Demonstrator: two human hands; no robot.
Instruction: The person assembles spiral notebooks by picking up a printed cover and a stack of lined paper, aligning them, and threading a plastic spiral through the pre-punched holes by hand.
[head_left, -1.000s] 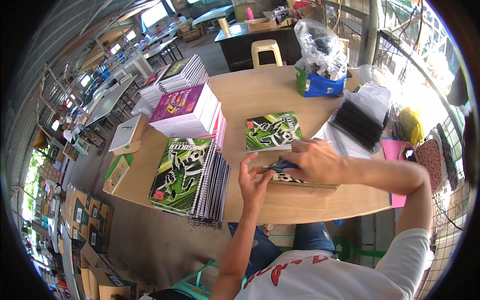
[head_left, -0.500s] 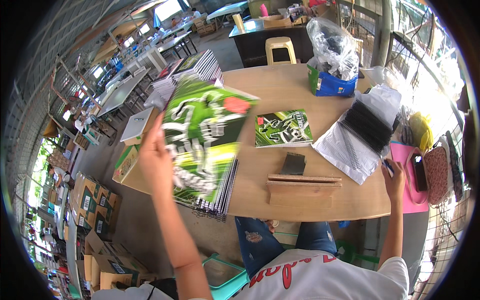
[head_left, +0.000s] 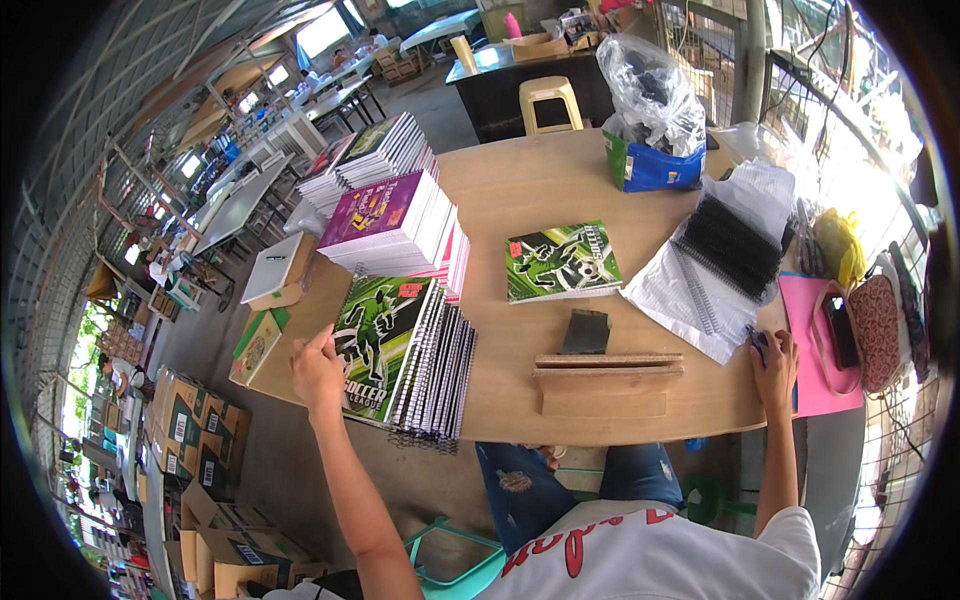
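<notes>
A green soccer-themed spiral notebook [head_left: 385, 340] lies on top of a stack of spiral-bound notebooks [head_left: 440, 385] at the table's left front. My left hand [head_left: 318, 372] is at its left edge, fingers closed on that edge. On the right, my right hand [head_left: 774, 370] rests near the table edge, closed round a small dark-handled hand tool [head_left: 759, 345] whose kind is mostly hidden. Black spiral binding coils [head_left: 733, 245] lie on white plastic wrapping [head_left: 655, 285] just beyond it. Another green soccer book [head_left: 563, 260] lies flat mid-table, with no coil visible.
A wooden block jig [head_left: 608, 380] and a dark flat piece [head_left: 586, 331] sit at the front. Purple-covered books [head_left: 385, 225] and further book piles [head_left: 385, 145] stand at the left. A blue-green box [head_left: 655, 165] with plastic bags is at the back right; a phone [head_left: 842, 338] lies right.
My left hand has brought the green notebook down from the air onto the spiral-bound stack, uncovering the purple books behind. My right hand has shifted slightly left and down, still holding the tool.
</notes>
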